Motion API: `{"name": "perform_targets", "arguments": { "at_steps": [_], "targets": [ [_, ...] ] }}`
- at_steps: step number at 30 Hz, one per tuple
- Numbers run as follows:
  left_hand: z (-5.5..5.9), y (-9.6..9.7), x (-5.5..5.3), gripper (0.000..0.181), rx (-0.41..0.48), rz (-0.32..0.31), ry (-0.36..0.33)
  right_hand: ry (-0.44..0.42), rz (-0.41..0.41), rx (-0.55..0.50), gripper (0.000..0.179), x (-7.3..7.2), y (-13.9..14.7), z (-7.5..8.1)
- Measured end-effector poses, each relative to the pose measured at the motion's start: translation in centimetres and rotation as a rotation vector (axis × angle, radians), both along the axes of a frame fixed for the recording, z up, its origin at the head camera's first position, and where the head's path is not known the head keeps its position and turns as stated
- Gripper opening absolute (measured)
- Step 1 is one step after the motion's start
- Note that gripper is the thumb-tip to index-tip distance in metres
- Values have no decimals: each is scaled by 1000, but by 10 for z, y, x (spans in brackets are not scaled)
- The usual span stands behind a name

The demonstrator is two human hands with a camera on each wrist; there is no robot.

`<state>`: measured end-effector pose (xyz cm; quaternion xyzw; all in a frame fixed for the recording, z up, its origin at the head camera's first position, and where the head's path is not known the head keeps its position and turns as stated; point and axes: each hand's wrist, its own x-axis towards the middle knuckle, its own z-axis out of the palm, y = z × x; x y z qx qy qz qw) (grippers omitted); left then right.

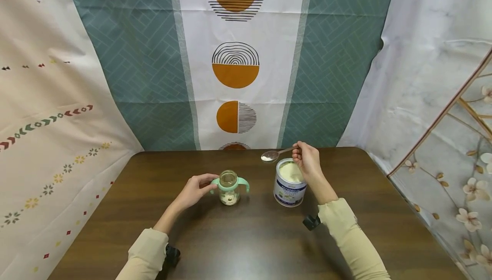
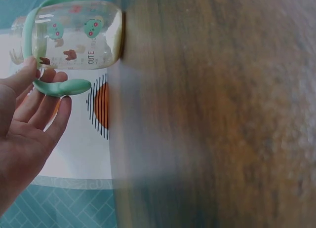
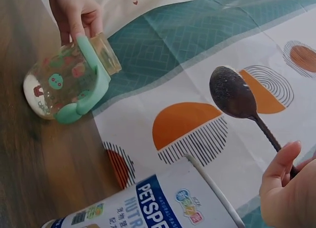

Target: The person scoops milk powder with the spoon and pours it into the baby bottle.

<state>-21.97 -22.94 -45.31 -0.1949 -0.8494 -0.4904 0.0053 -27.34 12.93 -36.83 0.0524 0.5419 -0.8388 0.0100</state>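
A clear baby bottle with mint-green handles stands uncapped on the table, pale powder at its bottom. My left hand pinches its left handle between thumb and fingers. In my right hand is the handle of a dark spoon, held level above the table with a little white powder in its bowl. The spoon's bowl hangs between the bottle and an open milk powder can, up and left of the can's rim. Cream powder fills much of the can, and my right hand partly covers its opening.
The dark wooden table ends at a hanging cloth with orange and striped circles. Patterned cloths also hang at the left and right. A black wrist camera sits at my left wrist, another black device at my right.
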Motion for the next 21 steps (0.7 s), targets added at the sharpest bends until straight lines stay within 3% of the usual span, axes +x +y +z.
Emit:
{"name": "perform_targets", "arguments": {
  "at_steps": [6, 21],
  "targets": [
    [-2, 0, 0, 32, 19, 3, 4, -26, 51, 27, 24, -1, -8, 0],
    [-2, 1, 0, 31, -8, 32, 8, 3, 114, 32, 23, 1, -26, 2]
  ]
}}
